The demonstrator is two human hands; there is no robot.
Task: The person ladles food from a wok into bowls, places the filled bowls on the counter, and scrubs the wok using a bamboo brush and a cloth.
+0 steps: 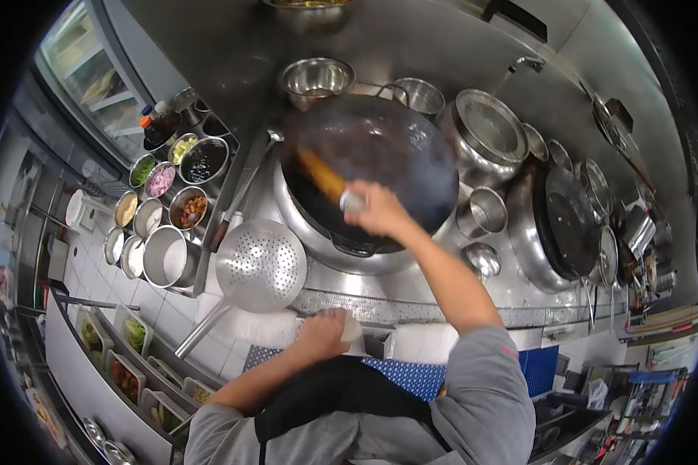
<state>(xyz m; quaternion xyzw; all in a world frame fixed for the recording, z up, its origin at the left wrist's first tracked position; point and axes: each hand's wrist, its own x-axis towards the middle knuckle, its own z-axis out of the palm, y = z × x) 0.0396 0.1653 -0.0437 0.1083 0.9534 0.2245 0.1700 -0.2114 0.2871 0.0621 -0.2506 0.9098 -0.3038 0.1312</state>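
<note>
My right hand (376,209) is closed round the pale end of a bamboo wok brush (320,172), whose orange-brown bristles are blurred. The brush reaches over the inside of a large black wok (372,147), which sits on a round steel burner ring (291,225). Faint steam or smoke hangs over the wok. My left hand (322,333) is closed at the counter's front edge, near my body. A pale, rounded thing (350,328) shows beside its fingers, but I cannot make out what it is. Just above that hand lies a large perforated strainer (261,265).
To the left stand several steel pots of seasonings, including a pot of dark liquid (204,160). A ladle (250,174) lies left of the wok. Behind it are a steel bowl (316,81) and a lidded pot (490,128). A second wok (572,221) stands at the right.
</note>
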